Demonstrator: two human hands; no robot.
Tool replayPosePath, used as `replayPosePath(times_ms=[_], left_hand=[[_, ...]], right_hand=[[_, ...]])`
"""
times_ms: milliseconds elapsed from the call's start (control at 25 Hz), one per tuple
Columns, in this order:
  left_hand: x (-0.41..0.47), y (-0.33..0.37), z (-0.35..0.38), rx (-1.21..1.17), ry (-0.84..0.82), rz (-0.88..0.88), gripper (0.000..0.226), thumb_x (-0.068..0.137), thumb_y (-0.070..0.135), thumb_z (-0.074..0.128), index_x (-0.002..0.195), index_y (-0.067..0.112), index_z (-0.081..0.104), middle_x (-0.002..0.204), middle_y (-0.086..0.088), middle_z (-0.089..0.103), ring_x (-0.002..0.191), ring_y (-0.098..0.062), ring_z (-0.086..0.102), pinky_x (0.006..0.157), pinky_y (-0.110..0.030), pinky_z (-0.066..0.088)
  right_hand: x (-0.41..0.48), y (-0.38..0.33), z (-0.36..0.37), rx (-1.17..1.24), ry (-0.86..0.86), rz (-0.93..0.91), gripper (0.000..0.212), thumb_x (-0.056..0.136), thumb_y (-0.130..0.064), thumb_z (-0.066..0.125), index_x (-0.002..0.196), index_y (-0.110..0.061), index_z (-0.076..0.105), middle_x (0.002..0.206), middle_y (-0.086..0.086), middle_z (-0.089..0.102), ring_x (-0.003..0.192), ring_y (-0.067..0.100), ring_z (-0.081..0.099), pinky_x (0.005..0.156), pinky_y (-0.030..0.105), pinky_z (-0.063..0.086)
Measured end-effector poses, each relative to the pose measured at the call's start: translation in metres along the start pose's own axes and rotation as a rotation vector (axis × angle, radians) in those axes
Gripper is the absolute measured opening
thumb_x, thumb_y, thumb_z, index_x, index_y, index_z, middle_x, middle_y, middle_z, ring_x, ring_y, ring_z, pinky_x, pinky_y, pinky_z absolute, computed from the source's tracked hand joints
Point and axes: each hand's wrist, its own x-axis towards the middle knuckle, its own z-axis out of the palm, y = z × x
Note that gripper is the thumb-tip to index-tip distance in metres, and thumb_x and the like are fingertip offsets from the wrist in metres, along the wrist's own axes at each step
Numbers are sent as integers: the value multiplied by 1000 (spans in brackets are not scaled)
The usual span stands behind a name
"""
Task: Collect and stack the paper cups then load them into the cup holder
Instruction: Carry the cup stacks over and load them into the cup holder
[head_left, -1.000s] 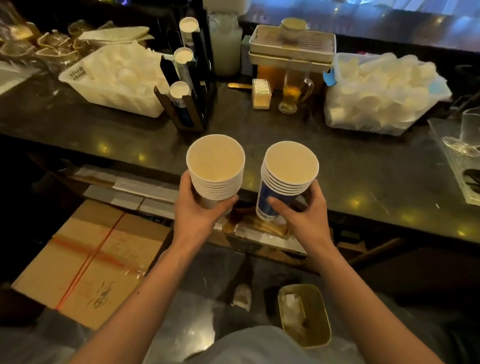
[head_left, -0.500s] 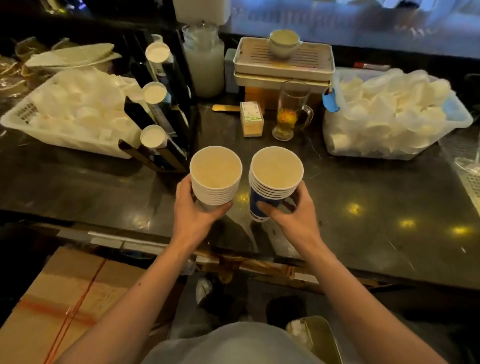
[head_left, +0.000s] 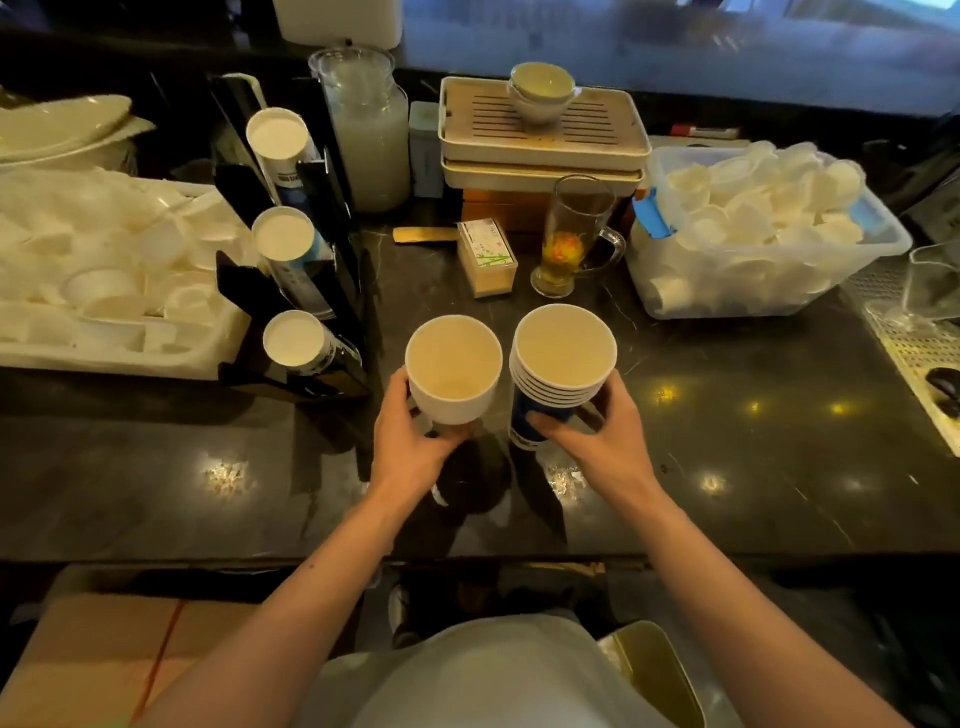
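Note:
My left hand (head_left: 410, 441) grips a stack of white paper cups (head_left: 453, 371) from below, mouth up, over the dark counter. My right hand (head_left: 597, 441) grips a second stack of paper cups (head_left: 563, 358), with several rims showing and a blue printed side. The two stacks stand side by side, almost touching. The black cup holder (head_left: 311, 249) stands left of them, its three slanted slots each filled with a row of cups that shows a white cup base.
A white basket (head_left: 119, 358) of small white lids or cups sits at the left. A clear tub (head_left: 769, 291) of white cups sits at the right. Behind are a glass mug (head_left: 576, 239), a small box (head_left: 487, 257), a jar (head_left: 369, 130) and stacked trays (head_left: 543, 135).
Both hands carried the stacks forward from the counter's near edge to over its middle, closer to the cup holder. The left stack's rims no longer show separately.

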Motion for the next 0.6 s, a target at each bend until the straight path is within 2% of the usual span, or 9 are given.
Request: replayPosePath(times_ms=[120, 240, 400, 520, 600], left_hand=[[-1, -3, -1, -8, -5, -10, 88, 69, 16, 88, 134, 39, 33, 145, 6, 47, 132, -9, 40, 111, -36, 37], [-1, -2, 0, -4, -20, -20, 91, 71, 14, 87, 142, 34, 33, 147, 5, 45, 135, -12, 39, 111, -37, 36], [-3, 0, 5, -4, -46, -4, 88, 73, 13, 85, 139, 39, 32, 147, 5, 45, 140, -18, 38, 115, -42, 35], [-2, 2, 8, 30, -37, -16, 92, 76, 16, 83, 150, 27, 30, 151, 2, 43, 142, -21, 37, 116, -45, 34], [-3, 4, 10, 59, -33, -10, 97, 76, 19, 83, 153, 26, 24, 154, 2, 41, 143, -21, 36, 117, -46, 33]], right_hand=[[2, 5, 1, -5, -18, -3, 84, 69, -21, 86, 137, -35, 39, 131, -21, 53, 123, 0, 49, 102, 24, 43], [7, 7, -4, -15, -60, -26, 85, 69, -22, 86, 140, -31, 39, 136, -14, 53, 129, 7, 47, 105, 30, 43], [11, 3, -18, -28, -94, -68, 83, 69, -24, 86, 137, -36, 39, 129, -20, 54, 124, 5, 51, 99, 23, 46], [9, 1, -27, -18, -116, -86, 81, 70, -25, 86, 135, -37, 39, 125, -24, 54, 119, 0, 52, 93, 19, 47], [4, 1, -35, -21, -126, -109, 81, 69, -27, 86, 135, -38, 39, 126, -23, 54, 120, -1, 52, 94, 21, 48]])
